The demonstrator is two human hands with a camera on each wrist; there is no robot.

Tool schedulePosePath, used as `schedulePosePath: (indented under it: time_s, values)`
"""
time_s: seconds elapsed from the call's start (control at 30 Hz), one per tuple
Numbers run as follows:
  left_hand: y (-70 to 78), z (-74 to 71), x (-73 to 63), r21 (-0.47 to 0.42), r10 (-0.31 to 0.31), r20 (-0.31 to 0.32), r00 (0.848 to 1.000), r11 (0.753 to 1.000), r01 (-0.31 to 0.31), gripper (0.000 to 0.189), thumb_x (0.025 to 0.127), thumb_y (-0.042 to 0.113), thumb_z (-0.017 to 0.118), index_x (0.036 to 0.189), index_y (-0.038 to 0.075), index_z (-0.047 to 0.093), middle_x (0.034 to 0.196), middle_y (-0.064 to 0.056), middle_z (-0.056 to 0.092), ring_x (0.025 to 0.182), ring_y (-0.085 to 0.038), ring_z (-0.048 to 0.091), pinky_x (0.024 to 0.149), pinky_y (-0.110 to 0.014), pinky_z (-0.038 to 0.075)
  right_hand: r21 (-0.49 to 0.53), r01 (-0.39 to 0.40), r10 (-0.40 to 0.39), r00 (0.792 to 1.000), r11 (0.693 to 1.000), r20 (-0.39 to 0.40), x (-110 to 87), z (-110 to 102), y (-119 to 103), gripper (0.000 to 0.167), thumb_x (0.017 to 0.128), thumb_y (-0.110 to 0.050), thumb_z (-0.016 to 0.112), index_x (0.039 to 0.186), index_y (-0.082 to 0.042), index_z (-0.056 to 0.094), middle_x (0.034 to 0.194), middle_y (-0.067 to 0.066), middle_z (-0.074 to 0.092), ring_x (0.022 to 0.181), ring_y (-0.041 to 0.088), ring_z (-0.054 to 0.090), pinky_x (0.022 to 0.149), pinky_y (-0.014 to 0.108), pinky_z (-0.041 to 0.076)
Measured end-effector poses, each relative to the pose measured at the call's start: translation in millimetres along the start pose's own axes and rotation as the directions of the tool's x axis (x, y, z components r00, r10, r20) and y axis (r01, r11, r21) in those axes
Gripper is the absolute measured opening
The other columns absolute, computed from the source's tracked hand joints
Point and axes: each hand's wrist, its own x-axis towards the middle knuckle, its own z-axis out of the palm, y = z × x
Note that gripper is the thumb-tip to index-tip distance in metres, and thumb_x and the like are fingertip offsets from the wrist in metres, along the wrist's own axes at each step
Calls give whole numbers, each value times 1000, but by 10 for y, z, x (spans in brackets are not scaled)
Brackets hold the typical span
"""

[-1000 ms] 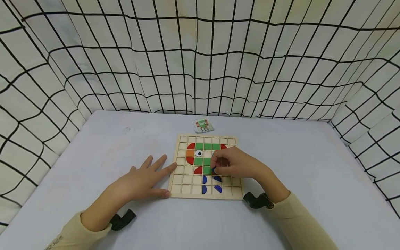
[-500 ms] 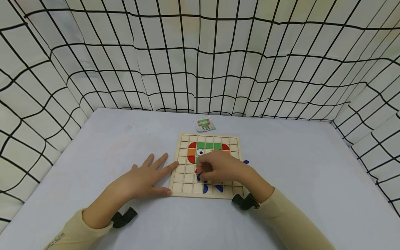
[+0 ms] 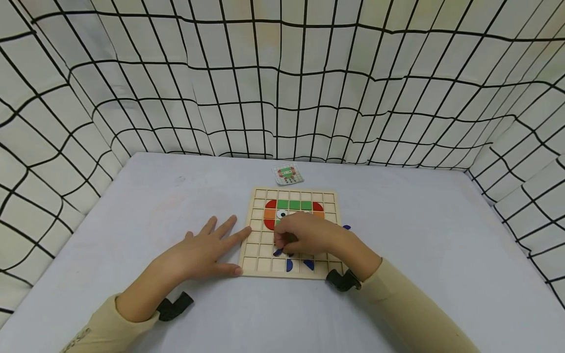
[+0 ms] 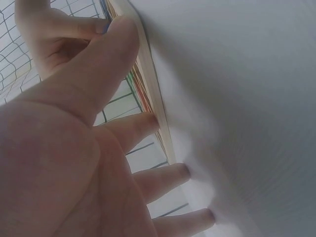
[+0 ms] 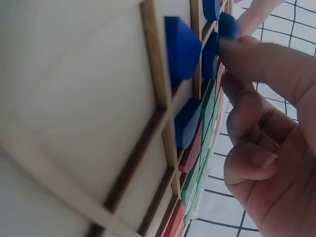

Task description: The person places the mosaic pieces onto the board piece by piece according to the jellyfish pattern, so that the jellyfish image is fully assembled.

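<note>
A wooden grid board [image 3: 260,264] lies on the table, with red, green, orange and blue pieces and a googly eye in its cells. Between thumb and fingertips, my right hand [image 3: 314,236] pinches a small blue piece [image 3: 277,252] over the lower left part of the grid. The right wrist view shows this blue piece [image 5: 228,26] at the fingertips, near other blue pieces. My left hand [image 3: 200,255] is spread out, its thumb and a finger touching the board's left edge. Part of the coloured pattern is hidden under my right hand.
Behind the board lies a small card [image 3: 288,174] with a coloured grid picture. One blue piece [image 3: 346,227] sits just beyond the board's right edge. A black net [image 3: 278,88] over white cloth surrounds the back and sides of the white table [image 3: 410,211].
My right hand has moved left across the board with the blue piece, then slightly further, and the piece has turned at its fingertips. My left hand stays at the board's edge.
</note>
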Motion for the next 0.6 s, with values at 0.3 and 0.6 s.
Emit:
schedulePosePath:
  time_s: [0.3, 0.6]
  values:
    - [-4, 13, 15, -3, -8, 4, 1000, 1000, 8, 89, 84, 65, 66, 157, 30, 32, 164, -17, 22, 145, -57, 18, 93, -84, 28, -54, -51, 49, 998, 997, -33, -112, -41, -39, 16, 94, -15, 67, 89, -27, 75, 83, -18, 62, 80, 5, 56, 74, 23, 49]
    - [-1, 7, 10, 0, -9, 1, 1000, 1000, 9, 88, 84, 65, 67, 157, 30, 32, 164, -17, 23, 145, -57, 18, 93, -84, 28, -62, -64, 63, 998, 996, -6, -173, -10, -68, 27, 92, -11, 62, 108, -26, 78, 78, -14, 59, 71, 5, 52, 64, 22, 43]
